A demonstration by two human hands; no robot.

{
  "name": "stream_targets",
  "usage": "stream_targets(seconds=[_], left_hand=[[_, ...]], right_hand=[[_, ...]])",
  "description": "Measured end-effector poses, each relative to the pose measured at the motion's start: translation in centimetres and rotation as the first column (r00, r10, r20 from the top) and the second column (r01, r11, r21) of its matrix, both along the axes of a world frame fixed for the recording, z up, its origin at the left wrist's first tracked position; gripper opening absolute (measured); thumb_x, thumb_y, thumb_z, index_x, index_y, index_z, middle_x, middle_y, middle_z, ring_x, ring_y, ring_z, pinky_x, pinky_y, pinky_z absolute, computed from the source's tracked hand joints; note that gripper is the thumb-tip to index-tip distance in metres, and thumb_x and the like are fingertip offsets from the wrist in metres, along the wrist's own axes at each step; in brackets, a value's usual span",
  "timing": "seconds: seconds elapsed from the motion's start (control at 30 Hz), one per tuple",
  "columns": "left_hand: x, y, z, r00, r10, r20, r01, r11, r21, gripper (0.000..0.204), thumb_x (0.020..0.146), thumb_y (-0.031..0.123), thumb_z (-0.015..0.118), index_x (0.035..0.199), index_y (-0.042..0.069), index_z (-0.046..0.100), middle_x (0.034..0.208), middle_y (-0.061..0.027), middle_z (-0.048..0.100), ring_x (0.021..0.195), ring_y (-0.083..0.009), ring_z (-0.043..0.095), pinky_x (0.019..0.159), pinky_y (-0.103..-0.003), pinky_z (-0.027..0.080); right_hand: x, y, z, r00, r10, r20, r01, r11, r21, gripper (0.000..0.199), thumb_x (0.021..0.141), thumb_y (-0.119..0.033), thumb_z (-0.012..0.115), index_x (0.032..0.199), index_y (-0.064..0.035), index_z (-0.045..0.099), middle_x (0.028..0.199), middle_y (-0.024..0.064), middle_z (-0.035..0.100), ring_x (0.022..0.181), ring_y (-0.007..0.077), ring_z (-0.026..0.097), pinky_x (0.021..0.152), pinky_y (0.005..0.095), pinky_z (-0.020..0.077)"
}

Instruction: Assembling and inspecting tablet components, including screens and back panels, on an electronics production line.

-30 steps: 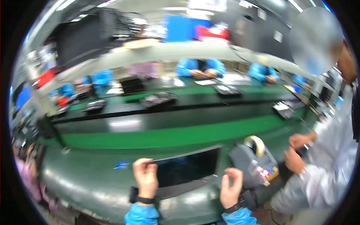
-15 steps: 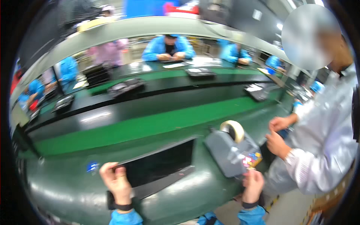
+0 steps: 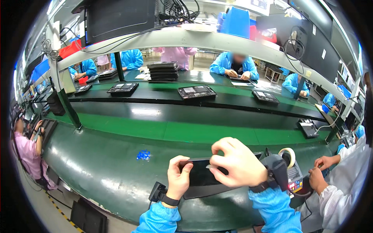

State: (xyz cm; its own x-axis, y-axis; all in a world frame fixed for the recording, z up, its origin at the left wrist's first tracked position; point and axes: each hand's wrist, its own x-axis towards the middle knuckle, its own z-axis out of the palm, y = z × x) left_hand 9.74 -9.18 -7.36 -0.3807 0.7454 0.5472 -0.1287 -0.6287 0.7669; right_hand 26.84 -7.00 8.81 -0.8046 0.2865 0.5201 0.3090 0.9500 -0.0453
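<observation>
A flat black panel (image 3: 202, 176) with a glossy dark face lies at the near edge of the green bench. My left hand (image 3: 177, 179) grips its left end, thumb on top. My right hand (image 3: 237, 163) reaches over the panel's upper edge and pinches a thin strip or film there between thumb and fingers. Both wrists wear dark bands over blue sleeves. A small black device (image 3: 157, 191) sits just below my left wrist.
A tape dispenser with a roll (image 3: 289, 165) stands right of the panel. A person in white (image 3: 342, 190) works at my right. A blue scrap (image 3: 143, 155) lies on the bench (image 3: 97, 163). Black trays (image 3: 196, 92) ride the conveyor; workers in blue sit beyond.
The view has swung left and down. My right hand moved from the panel's right end up onto its top edge; my left hand stays on the left end.
</observation>
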Motion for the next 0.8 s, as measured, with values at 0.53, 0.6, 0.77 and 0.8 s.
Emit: stream_targets(seconds=[0.53,0.6,0.77,0.8], left_hand=[[0.1,0.0,0.4,1.000,0.005,0.019,-0.004,1.000,-0.013,0.023,0.087,0.004,0.064,0.107,0.004,0.053,0.087,-0.0026,0.061,0.078,-0.0082,0.056,0.072,-0.023,0.047],[0.1,0.1,0.5,1.000,0.008,0.022,-0.008,1.000,0.006,0.023,0.087,0.004,0.064,0.107,0.004,0.053,0.087,-0.0021,0.060,0.077,-0.0075,0.055,0.070,-0.023,0.046],[0.1,0.1,0.4,1.000,-0.020,0.013,0.020,0.999,-0.028,0.025,0.086,0.001,0.062,0.108,0.004,0.050,0.090,-0.0025,0.058,0.080,-0.0087,0.054,0.074,-0.023,0.045],[0.0,-0.1,0.5,0.999,-0.048,0.001,0.048,0.997,-0.061,0.026,0.086,-0.001,0.061,0.108,0.004,0.048,0.094,-0.0031,0.055,0.084,-0.0100,0.054,0.078,-0.024,0.045]], right_hand=[[-1.8,-0.4,-4.4,0.974,-0.104,-0.200,0.162,0.939,0.303,0.020,0.068,-0.012,0.073,0.086,-0.0073,0.063,0.085,0.0034,0.057,0.080,0.0205,0.056,0.068,0.0316,0.0440],[-2.4,0.1,-5.4,0.971,-0.161,-0.178,0.210,0.930,0.303,0.023,0.068,-0.010,0.073,0.090,-0.0093,0.066,0.087,0.0012,0.062,0.079,0.0195,0.058,0.069,0.0321,0.0441],[-2.1,1.7,-5.4,0.974,-0.125,-0.188,0.148,0.982,0.114,0.016,0.078,-0.022,0.066,0.089,-0.0093,0.066,0.081,0.0008,0.061,0.077,0.0179,0.058,0.068,0.0313,0.0421],[-2.1,2.0,-5.1,0.983,-0.158,-0.090,0.162,0.986,0.032,0.015,0.078,-0.023,0.066,0.086,-0.0098,0.066,0.079,0.0015,0.061,0.076,0.0190,0.058,0.067,0.0320,0.0416]])
